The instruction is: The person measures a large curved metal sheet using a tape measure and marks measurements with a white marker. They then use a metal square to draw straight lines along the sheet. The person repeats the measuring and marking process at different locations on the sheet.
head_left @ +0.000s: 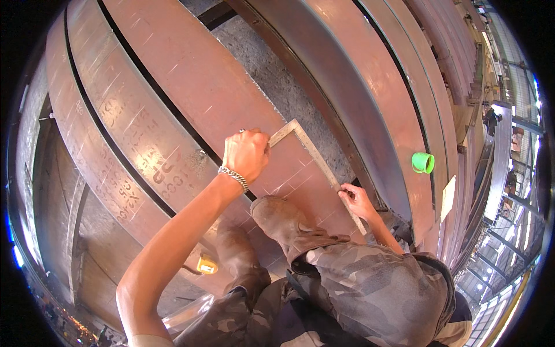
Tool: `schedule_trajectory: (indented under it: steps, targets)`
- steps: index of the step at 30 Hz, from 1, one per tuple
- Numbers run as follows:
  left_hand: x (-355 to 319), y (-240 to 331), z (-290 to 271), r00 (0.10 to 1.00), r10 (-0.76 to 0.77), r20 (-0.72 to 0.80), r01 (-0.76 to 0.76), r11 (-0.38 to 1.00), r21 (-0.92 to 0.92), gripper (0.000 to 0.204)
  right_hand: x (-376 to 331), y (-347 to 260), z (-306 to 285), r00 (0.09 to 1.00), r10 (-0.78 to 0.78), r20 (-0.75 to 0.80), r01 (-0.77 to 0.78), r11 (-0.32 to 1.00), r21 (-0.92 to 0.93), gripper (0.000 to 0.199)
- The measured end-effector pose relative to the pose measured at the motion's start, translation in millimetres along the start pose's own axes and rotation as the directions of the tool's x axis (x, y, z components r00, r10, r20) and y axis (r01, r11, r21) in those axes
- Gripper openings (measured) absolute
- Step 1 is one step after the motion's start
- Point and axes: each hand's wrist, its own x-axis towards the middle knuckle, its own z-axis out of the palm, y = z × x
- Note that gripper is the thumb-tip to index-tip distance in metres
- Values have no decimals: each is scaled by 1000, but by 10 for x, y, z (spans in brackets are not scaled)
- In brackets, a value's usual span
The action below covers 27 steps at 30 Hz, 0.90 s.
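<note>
An L-shaped steel carpenter's square (315, 155) lies on a reddish-brown steel beam (214, 95), its corner by the beam's far right edge. My right hand (356, 202) pinches the long leg between thumb and fingers. At the end of the short leg, my left hand (245, 155) is closed in a fist against the steel; what its fingers hold, if anything, is hidden. A chain bracelet circles the left wrist. Thin pale marked lines (292, 184) cross the beam inside the square's angle. Both my boots (277, 214) stand close by.
More long steel beams (139, 144) run alongside on the left, split by dark gaps. A concrete floor (260, 63) shows through the gap on the right. A green cup-shaped thing (422, 163) and a pale strip (448, 198) sit on the right beams. Near my boot lies a yellow tape measure (207, 265).
</note>
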Motion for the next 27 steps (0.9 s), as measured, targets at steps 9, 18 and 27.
schedule_trajectory:
  steps: [9, 18, 27]
  targets:
    - [35, 16, 28, 999, 19, 31, -20, 999, 48, 10, 6, 89, 50, 998, -51, -38, 52, 998, 36, 20]
    - [8, -36, -3, 998, 25, 64, -29, 997, 69, 10, 17, 73, 12, 1000, -4, 7, 4, 1000, -23, 27]
    - [-410, -281, -377, 956, -129, 264, 74, 975, 209, 16, 8, 54, 36, 998, -50, -27, 52, 997, 53, 20]
